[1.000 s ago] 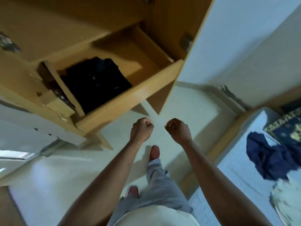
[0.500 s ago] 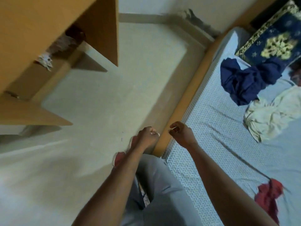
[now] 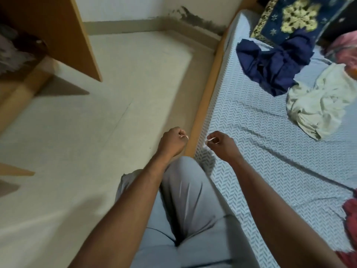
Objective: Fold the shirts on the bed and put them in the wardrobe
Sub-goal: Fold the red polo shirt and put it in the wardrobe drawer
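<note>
Trousers: grey trousers (image 3: 185, 192) are filling the bottom middle, with the knee standing just beside the bed's long left edge.
Left hand: the left hand (image 3: 172, 142) is hovering over the floor (image 3: 116, 97) with its back up and its fingers curled into a fist, gripping nothing that shows.
Right hand: the right hand (image 3: 220, 145) is hovering over the bed's left edge, fingers curled in and thumb lying against the forefinger. A pale sliver is showing at the thumb tip of each hand, too small to make out.
Bed: the bed (image 3: 270, 171) is wearing a pale herringbone sheet with a wooden side rail (image 3: 204, 97).
Red garment: a red garment (image 3: 350, 219) is lying at the bed's right edge, cut off by the frame.
Cream shirt: a cream shirt (image 3: 316, 107) is lying crumpled farther up the bed.
Navy shirt: a navy shirt (image 3: 274, 64) is lying bunched, touching the cream one and overlapping the pillow.
Pillow: a blue and gold pillow (image 3: 293, 18) is sitting at the bed's head.
Pink cloth: a pink cloth (image 3: 347, 49) is blurring out at the right edge.
Wardrobe: the wardrobe (image 3: 58, 35) is standing at far left, its inside dark and unclear.
</note>
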